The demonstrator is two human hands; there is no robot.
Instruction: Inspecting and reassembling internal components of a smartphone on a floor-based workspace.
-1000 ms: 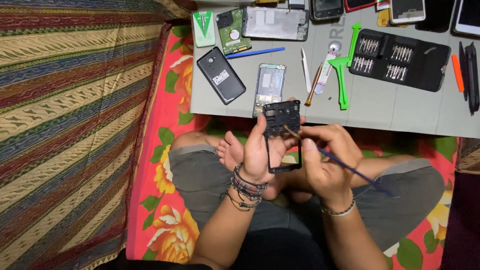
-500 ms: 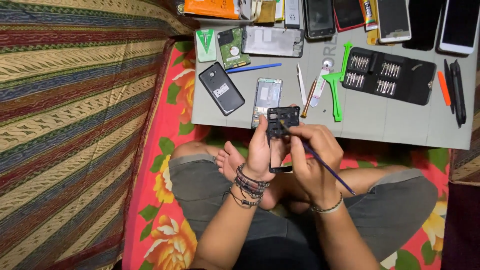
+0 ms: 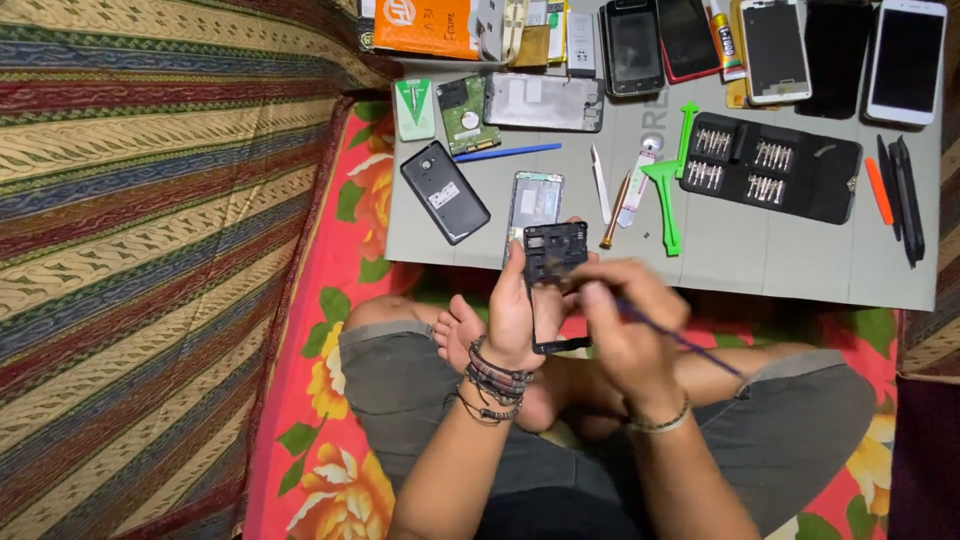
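A black phone frame (image 3: pixel 553 285) is gripped upright in the left hand (image 3: pixel 512 320), over the lap and just below the edge of the grey table (image 3: pixel 760 260). A thin blue tool (image 3: pixel 680 340) is pinched in the right hand (image 3: pixel 625 325), its tip set against the frame.

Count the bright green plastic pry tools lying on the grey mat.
2. One short green pry tool lies just left of the black bit case; a longer green one lies below it, right of the tweezers. Others may be hidden under clutter.
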